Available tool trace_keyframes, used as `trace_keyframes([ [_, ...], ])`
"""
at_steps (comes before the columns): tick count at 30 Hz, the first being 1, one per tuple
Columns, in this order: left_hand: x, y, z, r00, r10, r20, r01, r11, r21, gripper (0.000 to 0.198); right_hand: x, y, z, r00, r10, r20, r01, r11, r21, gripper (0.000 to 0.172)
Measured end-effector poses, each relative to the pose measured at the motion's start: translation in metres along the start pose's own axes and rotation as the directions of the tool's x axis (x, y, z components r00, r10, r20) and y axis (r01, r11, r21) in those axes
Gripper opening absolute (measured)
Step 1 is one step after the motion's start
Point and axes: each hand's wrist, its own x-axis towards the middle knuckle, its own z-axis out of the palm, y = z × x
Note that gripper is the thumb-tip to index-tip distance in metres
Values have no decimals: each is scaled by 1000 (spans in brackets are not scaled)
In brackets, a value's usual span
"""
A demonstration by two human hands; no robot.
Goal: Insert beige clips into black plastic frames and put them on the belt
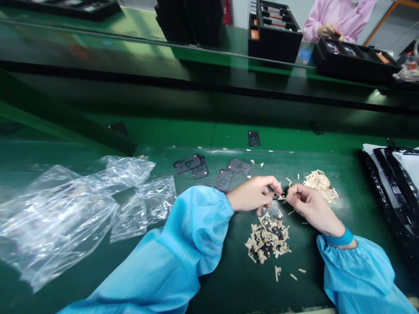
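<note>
My left hand is closed, its fingertips pinching a small dark part with a beige piece on it. Close by on the right, my right hand has thumb and forefinger pressed together at that part's end; whatever lies between those fingertips is too small to make out. Below the hands is a loose pile of small black and beige pieces. Beyond my right hand lies a heap of beige strips. Several flat black plastic plates are spread left of my hands, some overlapping.
Crumpled clear plastic bags cover the left of the green bench. Black trays stand at the right edge. On the raised shelf are black divided boxes, with a person in pink behind.
</note>
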Motion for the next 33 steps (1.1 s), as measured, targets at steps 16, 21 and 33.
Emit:
trace_keyframes([
  [16, 5, -8, 14, 964, 150, -219, -154, 988, 2, 16, 1, 4, 21, 985, -73, -154, 86, 993, 82, 31],
  [21, 8, -12, 20, 946, 163, -280, -187, 980, -63, 16, 2, 4, 24, 974, -82, -213, 118, 980, 161, 31],
  [33, 2, -11, 17, 904, 326, -278, -266, 936, 231, 16, 1, 9, 25, 939, -153, -309, 167, 986, 21, 33],
])
